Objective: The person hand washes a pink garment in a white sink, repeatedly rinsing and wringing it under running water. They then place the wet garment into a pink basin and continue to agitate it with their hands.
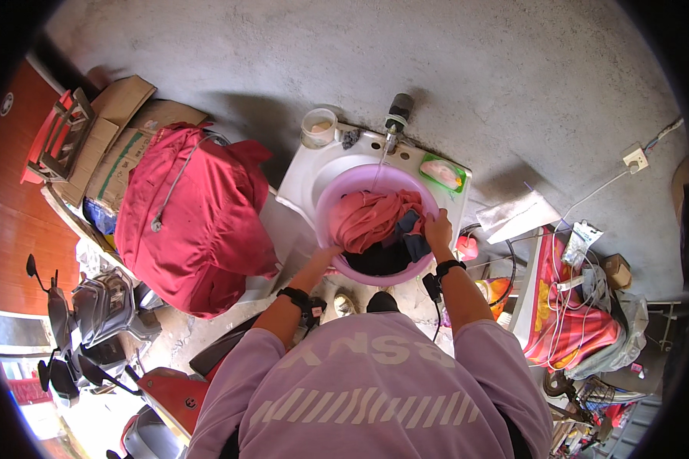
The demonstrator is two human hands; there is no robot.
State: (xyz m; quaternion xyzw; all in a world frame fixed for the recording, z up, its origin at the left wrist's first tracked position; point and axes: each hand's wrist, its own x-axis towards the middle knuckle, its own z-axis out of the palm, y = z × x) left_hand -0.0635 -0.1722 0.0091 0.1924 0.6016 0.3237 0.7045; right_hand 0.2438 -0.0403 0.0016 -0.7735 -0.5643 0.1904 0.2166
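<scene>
A pink-purple plastic basin (328, 198) rests tilted over the bowl of a white ceramic sink (298, 178). Inside lie a coral-red cloth (367, 218), a dark blue cloth (414, 238) and a black cloth (379, 261). From the metal tap (390, 137) a thin stream of water runs down into the basin. My left hand (327, 258) holds the basin's rim at the lower left, its fingers partly hidden. On the right side, my right hand (438, 229) grips the rim beside the dark blue cloth.
A clear plastic tub (320, 127) and a dark scrubber (351, 139) sit at the sink's back left. A green-edged packet (442, 173) lies on its right. Red fabric (189, 218) covers something at left, near cardboard (117, 155). Loose white cables (574, 298) hang at right; scooters (103, 310) stand lower left.
</scene>
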